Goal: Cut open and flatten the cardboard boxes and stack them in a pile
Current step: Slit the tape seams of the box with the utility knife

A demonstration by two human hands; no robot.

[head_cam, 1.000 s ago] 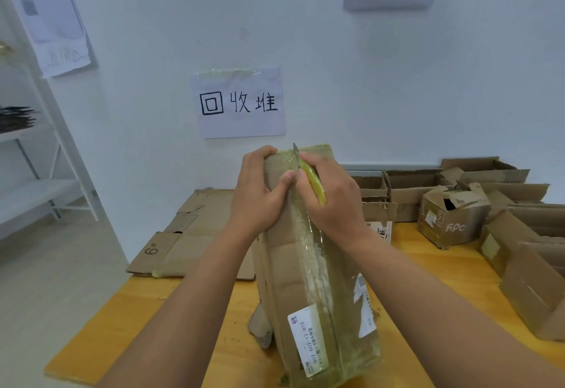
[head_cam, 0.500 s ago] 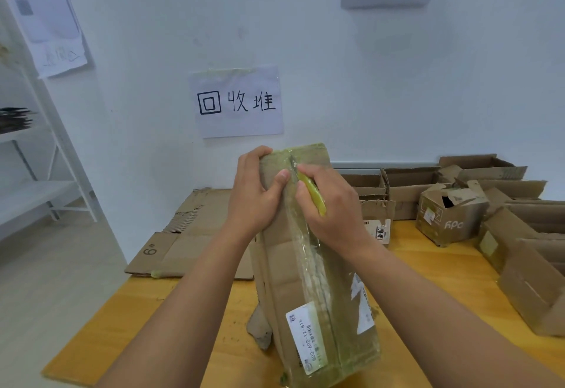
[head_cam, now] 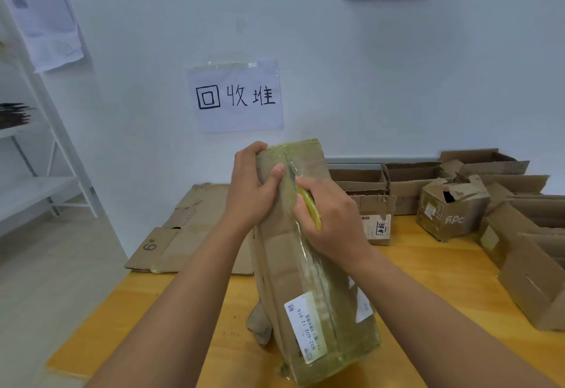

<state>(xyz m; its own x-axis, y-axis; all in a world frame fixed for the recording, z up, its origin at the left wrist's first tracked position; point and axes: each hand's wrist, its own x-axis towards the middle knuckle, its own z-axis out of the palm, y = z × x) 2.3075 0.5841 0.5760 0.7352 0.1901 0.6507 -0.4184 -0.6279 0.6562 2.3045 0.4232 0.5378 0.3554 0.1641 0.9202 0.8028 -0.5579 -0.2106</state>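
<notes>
A tall cardboard box [head_cam: 308,283] wrapped in yellowish tape stands on end on the wooden table [head_cam: 189,311], with a white label near its bottom. My left hand [head_cam: 252,187] grips its upper left edge, thumb on the taped seam. My right hand [head_cam: 331,216] holds a yellow knife [head_cam: 310,207] against the centre seam, a little below the top. The blade is hidden in the tape. A pile of flattened cardboard [head_cam: 183,234] lies at the table's far left.
Several open and crumpled boxes [head_cam: 452,207] crowd the table's back right and right edge. A paper sign [head_cam: 235,97] hangs on the wall behind. A white shelf unit [head_cam: 36,186] stands on the left over the floor.
My right hand has drawn the knife down the seam from the box's top edge. The left hand keeps its grip at the top.
</notes>
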